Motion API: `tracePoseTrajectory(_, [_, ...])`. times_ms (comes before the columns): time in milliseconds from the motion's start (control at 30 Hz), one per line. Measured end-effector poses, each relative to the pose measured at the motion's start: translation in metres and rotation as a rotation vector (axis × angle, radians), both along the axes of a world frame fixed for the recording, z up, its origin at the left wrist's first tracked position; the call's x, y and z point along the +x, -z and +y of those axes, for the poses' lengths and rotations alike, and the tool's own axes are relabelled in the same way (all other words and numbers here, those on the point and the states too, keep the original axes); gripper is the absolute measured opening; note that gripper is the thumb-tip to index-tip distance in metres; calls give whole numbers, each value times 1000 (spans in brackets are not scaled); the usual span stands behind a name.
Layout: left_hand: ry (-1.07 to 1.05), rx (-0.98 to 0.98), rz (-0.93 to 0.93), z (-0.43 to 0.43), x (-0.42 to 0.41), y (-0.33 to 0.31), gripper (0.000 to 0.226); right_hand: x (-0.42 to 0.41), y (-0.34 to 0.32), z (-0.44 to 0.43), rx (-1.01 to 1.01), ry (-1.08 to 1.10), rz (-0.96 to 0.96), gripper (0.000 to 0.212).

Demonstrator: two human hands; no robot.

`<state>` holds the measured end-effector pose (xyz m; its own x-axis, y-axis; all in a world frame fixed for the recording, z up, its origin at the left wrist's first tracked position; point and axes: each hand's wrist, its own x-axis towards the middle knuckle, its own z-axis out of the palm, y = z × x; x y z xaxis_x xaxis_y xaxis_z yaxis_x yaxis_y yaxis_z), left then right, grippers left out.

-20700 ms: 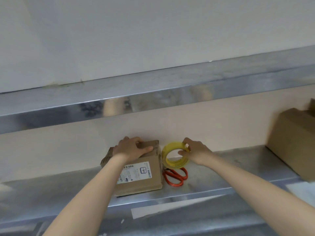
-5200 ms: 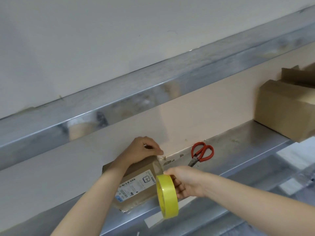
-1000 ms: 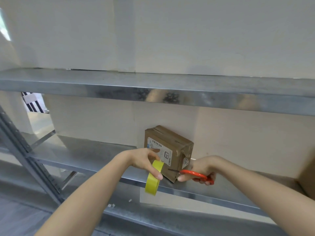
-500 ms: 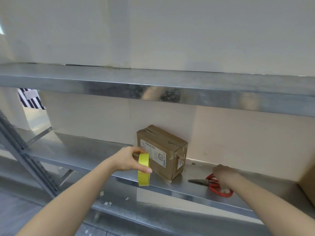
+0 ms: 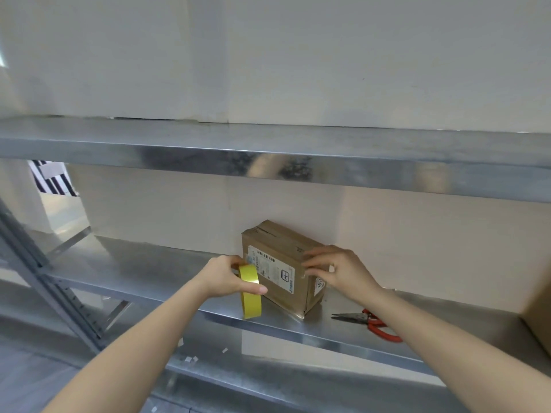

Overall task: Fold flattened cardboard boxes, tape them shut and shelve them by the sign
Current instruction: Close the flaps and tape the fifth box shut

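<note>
Right hand [image 5: 337, 271] quits scissors [image 5: 369, 321], flat fingers now pressing box [image 5: 274, 272] at its right corner, likely sealing; left hand [image 5: 223, 275] grips tape roll [image 5: 250, 290] left of box.

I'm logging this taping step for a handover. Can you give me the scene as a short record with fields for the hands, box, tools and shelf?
left hand: grips the yellow tape roll, held on edge by the box's front left corner
right hand: fingers press on the box's upper right edge
cardboard box: closed, standing on the shelf by the back wall, label facing front
scissors: lying on the shelf right of the box, untouched
second box: at the far right edge, mostly cut off
</note>
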<state>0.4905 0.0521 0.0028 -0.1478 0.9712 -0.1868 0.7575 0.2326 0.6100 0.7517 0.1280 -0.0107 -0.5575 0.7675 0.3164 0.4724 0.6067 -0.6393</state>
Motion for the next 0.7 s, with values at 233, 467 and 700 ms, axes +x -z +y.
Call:
tracePoseTrajectory(233, [-17,-1,-2,5,-6,6,96,-9,-1,12,127,36,-252,13])
tracePoseTrajectory(467, [1,-1,-62,12,-3,6,90,-22,-1,8,-49,163,-40,31])
tracePoseTrajectory(700, [1,-14,-76,12,-14,6,91,-31,8,14,-50,148,-303,54])
